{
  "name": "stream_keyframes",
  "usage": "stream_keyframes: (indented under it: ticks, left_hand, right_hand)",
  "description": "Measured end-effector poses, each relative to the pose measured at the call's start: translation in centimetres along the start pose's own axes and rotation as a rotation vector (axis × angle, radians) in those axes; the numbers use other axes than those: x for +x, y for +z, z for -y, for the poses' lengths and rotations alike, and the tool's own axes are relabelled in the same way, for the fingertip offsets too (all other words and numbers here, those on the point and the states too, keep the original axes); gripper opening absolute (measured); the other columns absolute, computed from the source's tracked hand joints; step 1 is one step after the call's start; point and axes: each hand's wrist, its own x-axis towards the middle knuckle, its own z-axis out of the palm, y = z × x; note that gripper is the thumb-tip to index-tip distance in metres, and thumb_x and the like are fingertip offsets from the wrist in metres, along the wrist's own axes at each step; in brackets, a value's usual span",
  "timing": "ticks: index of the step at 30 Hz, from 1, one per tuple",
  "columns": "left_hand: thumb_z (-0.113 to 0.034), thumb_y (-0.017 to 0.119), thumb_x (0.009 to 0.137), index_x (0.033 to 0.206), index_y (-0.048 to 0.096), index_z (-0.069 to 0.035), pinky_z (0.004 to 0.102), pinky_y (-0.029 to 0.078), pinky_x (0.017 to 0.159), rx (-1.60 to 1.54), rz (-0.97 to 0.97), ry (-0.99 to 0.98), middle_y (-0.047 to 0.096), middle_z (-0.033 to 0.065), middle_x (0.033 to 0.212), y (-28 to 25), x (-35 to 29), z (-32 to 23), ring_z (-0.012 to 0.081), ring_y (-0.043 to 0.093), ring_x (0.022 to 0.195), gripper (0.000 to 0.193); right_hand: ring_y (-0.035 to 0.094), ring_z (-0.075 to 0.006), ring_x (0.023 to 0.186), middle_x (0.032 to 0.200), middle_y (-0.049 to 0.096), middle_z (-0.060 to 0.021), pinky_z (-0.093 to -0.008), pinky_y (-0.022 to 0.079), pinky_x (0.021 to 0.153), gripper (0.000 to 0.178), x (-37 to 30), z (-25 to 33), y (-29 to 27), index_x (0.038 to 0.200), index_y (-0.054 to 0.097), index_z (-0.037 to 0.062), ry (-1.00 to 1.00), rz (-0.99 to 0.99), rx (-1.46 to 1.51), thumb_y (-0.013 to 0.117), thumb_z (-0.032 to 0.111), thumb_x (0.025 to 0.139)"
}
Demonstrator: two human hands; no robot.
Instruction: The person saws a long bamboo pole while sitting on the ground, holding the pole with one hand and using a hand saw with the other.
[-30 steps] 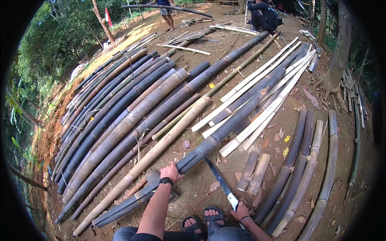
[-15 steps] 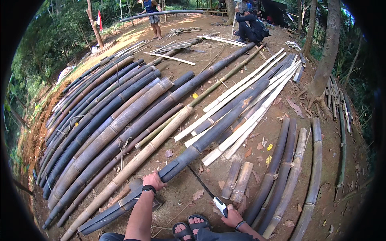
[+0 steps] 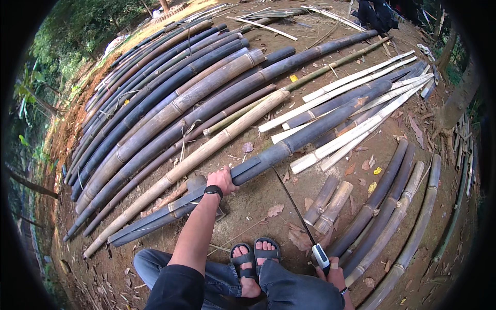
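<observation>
Earthen ground (image 3: 253,204): bare and brown, scattered with dry brown leaves (image 3: 299,238); green foliage (image 3: 72,57) fills the upper left, and a grey-brown tree trunk (image 3: 460,103) stands at the right.
Long dark-grey round bamboo pole (image 3: 302,138): lies slantwise in front of the person, its lower-left stretch marked by lengthwise splits, its upper-right part over pale split bamboo strips (image 3: 336,147).
Left hand (image 3: 222,181): closed on the dark pole from above, beside a split section; a black wristwatch (image 3: 213,190) sits on the wrist.
Right hand (image 3: 335,276): wrapped around the grip of a hand saw with a white-and-black handle (image 3: 320,257) and a thin blade.
Saw blade: slants up and left, its tip close to the pole's lower side; whether they touch cannot be told.
Left side: a pale tan bamboo pole (image 3: 222,139) runs alongside, then a broad row of dark bamboo poles (image 3: 155,119).
Right side: two short brown bamboo pieces (image 3: 335,207) lie near the saw, with longer brown bamboo lengths (image 3: 380,186) beyond.
Feet: black open-toed sandals (image 3: 248,272) on the earth.
Top edge: another person in dark clothing (image 3: 377,13), partly cut off.
</observation>
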Motion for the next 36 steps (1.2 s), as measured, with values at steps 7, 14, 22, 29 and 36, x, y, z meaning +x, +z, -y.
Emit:
stream_keyframes:
  ticks: [7, 14, 22, 29, 36]
  left_hand:
    - [-0.048, 0.085, 0.066, 0.11, 0.055, -0.001, 0.0441, 0.053, 0.087, -0.004, -0.102, 0.04, 0.071, 0.0232, 0.099, 0.6, -0.3, 0.5, 0.0375, 0.069, 0.097, 0.071]
    - [-0.046, 0.083, 0.068, 0.116, 0.053, -0.002, 0.043, 0.054, 0.088, -0.02, -0.029, 0.006, 0.071, 0.0215, 0.104, -0.1, -0.2, -0.1, 0.0354, 0.07, 0.098, 0.072]
    - [-0.048, 0.082, 0.067, 0.11, 0.053, 0.0, 0.0429, 0.056, 0.083, 0.0, -0.06, 0.002, 0.071, 0.0231, 0.099, 1.0, -0.2, 0.2, 0.0366, 0.07, 0.093, 0.071]
    - [-0.044, 0.081, 0.07, 0.113, 0.053, 0.0, 0.0421, 0.056, 0.085, -0.002, -0.006, -0.004, 0.071, 0.0216, 0.103, 0.6, -0.3, 0.5, 0.0348, 0.07, 0.097, 0.068]
    - [-0.045, 0.081, 0.07, 0.112, 0.053, 0.0, 0.0422, 0.056, 0.085, 0.002, -0.013, 0.024, 0.071, 0.0215, 0.102, -0.2, -0.1, 0.5, 0.0351, 0.071, 0.095, 0.067]
  right_hand:
    - [0.06, -0.0554, 0.081, 0.083, 0.063, -0.032, -0.0591, 0.046, 0.069, 0.038, 9.3, 4.4, 3.5, 0.119, 0.04, 0.0015, -0.248, -0.053, 0.198, 0.059, 0.025, 0.096]
    - [0.059, -0.0564, 0.078, 0.079, 0.061, -0.0369, -0.0638, 0.044, 0.067, 0.041, 17.8, 7.9, 7.1, 0.117, 0.033, 0.0011, -0.21, -0.003, -0.017, 0.055, 0.029, 0.098]
    - [0.061, -0.0533, 0.067, 0.069, 0.061, -0.0339, -0.0623, 0.046, 0.06, 0.044, 17.2, 8.2, 7.0, 0.114, 0.03, -0.0033, -0.206, 0.062, -0.14, 0.055, 0.029, 0.098]
    - [0.061, -0.0533, 0.069, 0.071, 0.062, -0.0337, -0.0619, 0.048, 0.062, 0.044, 18.7, 9.7, 6.3, 0.115, 0.029, -0.0037, -0.173, 0.113, -0.171, 0.057, 0.026, 0.096]
    - [0.062, -0.0534, 0.073, 0.073, 0.062, -0.0342, -0.0616, 0.049, 0.065, 0.044, 19.7, 10.1, 6.8, 0.113, 0.029, -0.0029, -0.205, 0.076, -0.169, 0.059, 0.023, 0.094]
